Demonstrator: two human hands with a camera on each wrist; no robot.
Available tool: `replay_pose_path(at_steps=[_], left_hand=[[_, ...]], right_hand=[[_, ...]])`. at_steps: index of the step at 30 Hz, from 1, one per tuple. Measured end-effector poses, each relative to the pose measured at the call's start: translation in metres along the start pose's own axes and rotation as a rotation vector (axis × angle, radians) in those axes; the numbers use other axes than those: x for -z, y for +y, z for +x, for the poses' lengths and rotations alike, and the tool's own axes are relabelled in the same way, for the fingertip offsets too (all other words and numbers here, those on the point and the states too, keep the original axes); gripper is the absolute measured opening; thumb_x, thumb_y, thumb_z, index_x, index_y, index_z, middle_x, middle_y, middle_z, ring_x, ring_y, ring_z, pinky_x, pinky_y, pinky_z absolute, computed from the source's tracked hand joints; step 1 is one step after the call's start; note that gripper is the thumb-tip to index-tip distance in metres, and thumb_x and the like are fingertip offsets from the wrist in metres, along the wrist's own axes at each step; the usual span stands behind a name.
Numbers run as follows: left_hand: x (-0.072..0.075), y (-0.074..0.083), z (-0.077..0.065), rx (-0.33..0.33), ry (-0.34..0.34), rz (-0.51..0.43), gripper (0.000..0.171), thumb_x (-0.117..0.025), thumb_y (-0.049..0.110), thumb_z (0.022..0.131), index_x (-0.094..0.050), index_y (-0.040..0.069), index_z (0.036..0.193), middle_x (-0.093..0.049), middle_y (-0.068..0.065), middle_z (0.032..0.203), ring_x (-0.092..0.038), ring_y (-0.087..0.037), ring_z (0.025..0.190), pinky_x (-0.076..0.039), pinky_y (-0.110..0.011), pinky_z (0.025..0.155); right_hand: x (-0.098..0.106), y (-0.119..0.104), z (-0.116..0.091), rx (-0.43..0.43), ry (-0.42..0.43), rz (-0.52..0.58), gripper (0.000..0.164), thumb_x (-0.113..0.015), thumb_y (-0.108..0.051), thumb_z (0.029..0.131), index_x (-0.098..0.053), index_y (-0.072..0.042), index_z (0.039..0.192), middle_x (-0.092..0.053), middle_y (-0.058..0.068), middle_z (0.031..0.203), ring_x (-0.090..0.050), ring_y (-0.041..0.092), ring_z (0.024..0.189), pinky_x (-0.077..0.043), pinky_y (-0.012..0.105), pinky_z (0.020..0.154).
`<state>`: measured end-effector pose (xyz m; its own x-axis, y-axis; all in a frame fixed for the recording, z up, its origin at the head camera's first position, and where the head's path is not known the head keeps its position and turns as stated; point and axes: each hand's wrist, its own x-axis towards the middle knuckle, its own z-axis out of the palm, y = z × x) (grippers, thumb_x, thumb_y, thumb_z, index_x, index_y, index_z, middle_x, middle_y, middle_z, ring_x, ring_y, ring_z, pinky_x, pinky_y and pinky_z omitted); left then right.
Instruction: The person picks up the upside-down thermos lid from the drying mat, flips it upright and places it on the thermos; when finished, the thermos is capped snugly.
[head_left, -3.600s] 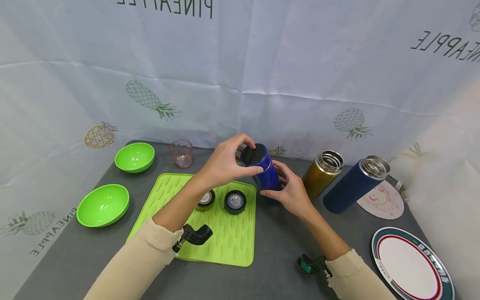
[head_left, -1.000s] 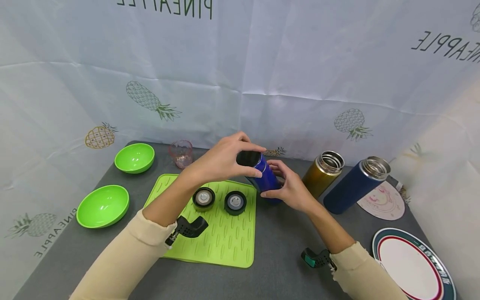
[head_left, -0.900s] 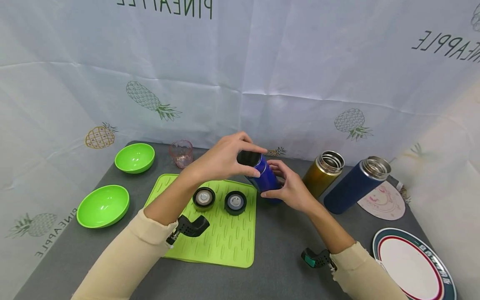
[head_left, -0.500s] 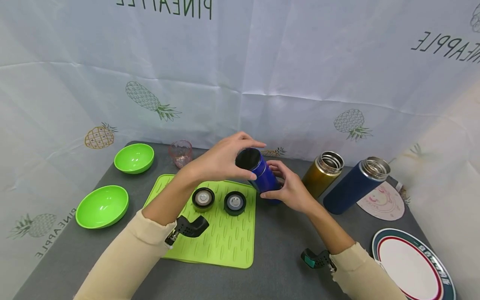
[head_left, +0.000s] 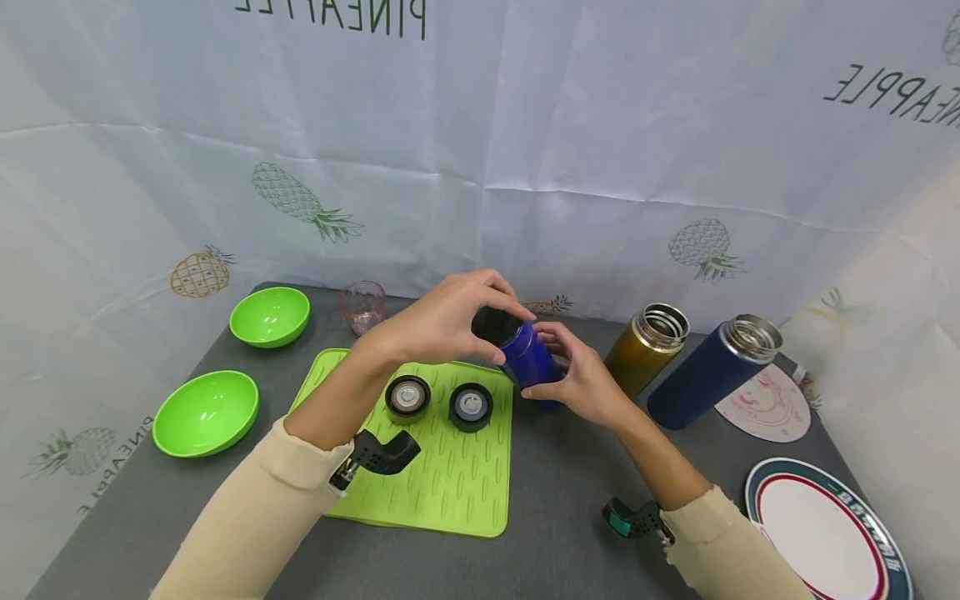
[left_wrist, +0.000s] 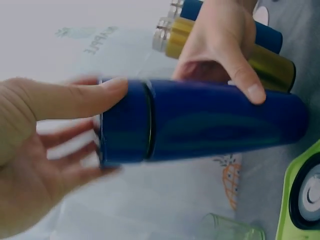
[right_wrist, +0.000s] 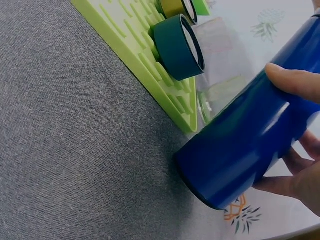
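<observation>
A glossy blue thermos (head_left: 531,362) stands on the grey table just right of the green mat, a thin seam between its body and lid. My right hand (head_left: 581,379) grips the body, thumb on the near side, fingers behind. My left hand (head_left: 450,321) holds the thermos's blue lid (left_wrist: 125,132) from above, thumb on one side and fingers round the other; its dark top is partly hidden by the hand. In the right wrist view the thermos's lower body (right_wrist: 240,150) reaches down to the table, and the lid is out of frame.
Two loose lids, one gold-sided (head_left: 407,397) and one dark (head_left: 471,406), lie on the green mat (head_left: 450,492). Lidless gold (head_left: 637,358) and navy (head_left: 705,375) flasks stand right. Green bowls (head_left: 206,412), a pink glass (head_left: 363,308) and plates (head_left: 817,533) surround them.
My left fingers lifted and spread over the lid half a second ago; now they bend down onto its edge again. The right hand and the thermos stay in place.
</observation>
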<state>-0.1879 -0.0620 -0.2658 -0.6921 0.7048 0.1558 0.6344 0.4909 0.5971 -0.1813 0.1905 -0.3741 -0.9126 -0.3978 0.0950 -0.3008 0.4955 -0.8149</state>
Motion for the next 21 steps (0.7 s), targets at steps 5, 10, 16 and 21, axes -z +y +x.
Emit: replay_pose_path(at_steps=[5,10,16,21], left_hand=[[-0.002,-0.002,-0.001,-0.066,-0.008,-0.002,0.051,-0.082,0.009,0.085,-0.069,0.018,0.133,-0.056,-0.008,0.142,-0.052,-0.027,0.134,-0.046,-0.049,0.112],[-0.011,0.005,0.002,0.105,0.087,0.140,0.062,-0.079,0.045,0.087,-0.061,0.027,0.143,-0.056,-0.005,0.130,-0.056,-0.022,0.113,-0.051,-0.042,0.092],[-0.012,0.008,0.004,0.146,0.100,0.169,0.059,-0.077,0.049,0.088,-0.063,0.029,0.141,-0.057,-0.005,0.114,-0.053,-0.020,0.093,-0.046,-0.035,0.079],[-0.006,0.002,0.001,-0.012,0.040,0.064,0.048,-0.083,0.021,0.086,-0.071,0.023,0.132,-0.059,-0.006,0.130,-0.055,-0.023,0.119,-0.048,-0.042,0.101]], right_hand=[[0.001,0.001,-0.001,0.002,0.003,0.001,0.086,-0.089,-0.012,0.078,-0.041,-0.015,0.149,-0.051,0.018,0.152,-0.050,0.042,0.140,-0.042,0.064,0.113],[0.002,0.002,-0.001,0.009,0.004,0.030,0.085,-0.088,-0.009,0.079,-0.040,-0.013,0.150,-0.051,0.018,0.151,-0.052,0.044,0.138,-0.046,0.063,0.110],[0.002,0.002,0.000,0.012,0.006,0.030,0.084,-0.088,-0.009,0.078,-0.042,-0.014,0.148,-0.052,0.017,0.150,-0.052,0.043,0.138,-0.046,0.063,0.110],[0.002,0.001,0.000,0.016,0.007,0.001,0.085,-0.089,-0.011,0.078,-0.042,-0.015,0.148,-0.052,0.017,0.151,-0.051,0.041,0.140,-0.043,0.063,0.114]])
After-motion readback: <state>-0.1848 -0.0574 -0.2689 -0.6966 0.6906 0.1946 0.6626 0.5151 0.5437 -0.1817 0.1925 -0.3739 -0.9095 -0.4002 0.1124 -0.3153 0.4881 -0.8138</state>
